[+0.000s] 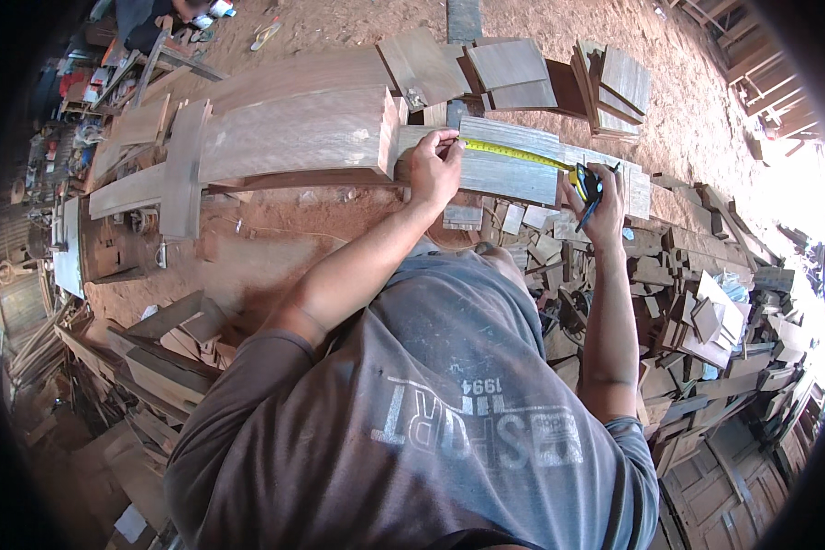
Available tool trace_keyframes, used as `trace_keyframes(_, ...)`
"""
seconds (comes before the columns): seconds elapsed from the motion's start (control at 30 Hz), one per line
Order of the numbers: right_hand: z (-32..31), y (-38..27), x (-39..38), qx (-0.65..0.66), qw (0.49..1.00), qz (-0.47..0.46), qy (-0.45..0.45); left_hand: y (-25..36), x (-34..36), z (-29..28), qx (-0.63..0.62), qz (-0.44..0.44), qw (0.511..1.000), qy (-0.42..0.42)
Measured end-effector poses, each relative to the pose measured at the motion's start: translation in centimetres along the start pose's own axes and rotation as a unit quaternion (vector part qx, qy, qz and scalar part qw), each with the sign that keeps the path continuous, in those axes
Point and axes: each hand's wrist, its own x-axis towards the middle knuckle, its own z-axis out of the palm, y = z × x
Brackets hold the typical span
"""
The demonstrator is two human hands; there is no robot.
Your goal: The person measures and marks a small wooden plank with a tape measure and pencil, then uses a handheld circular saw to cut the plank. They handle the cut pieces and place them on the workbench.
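Note:
A yellow tape blade [513, 151] is drawn out across a grey-brown wooden board [509, 174]. Its free end is pinched between the thumb and fingers of my left hand [434, 171], at the board's left part. On the right, my right hand [603, 209] is closed round the black and yellow tape measure case [584, 183]. A thin blue pen or pencil [585, 216] sticks out from the same hand; which of the two it is I cannot tell. Left of my left hand lies a large stack of wide boards [293, 137].
Beyond the board are stacks of cut panels [513, 73] and more upright pieces [619, 87]. Wood offcuts [706, 321] pile up at the right, and planks [170, 357] lie at the lower left. Another person [147, 23] is at the far left, near a sandal [266, 35].

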Motion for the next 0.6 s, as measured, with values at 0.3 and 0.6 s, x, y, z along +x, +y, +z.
trace_keyframes(0.3,1.1,-0.2,-1.4,0.010,1.000,0.010,-0.008,0.1,-0.6,-0.3,0.038,0.025,0.999,0.019)
trace_keyframes(0.6,3.5,-7.1,0.0,0.171,0.982,0.011,0.075,-1.7,-0.7,0.3,0.051,0.101,0.992,0.060)
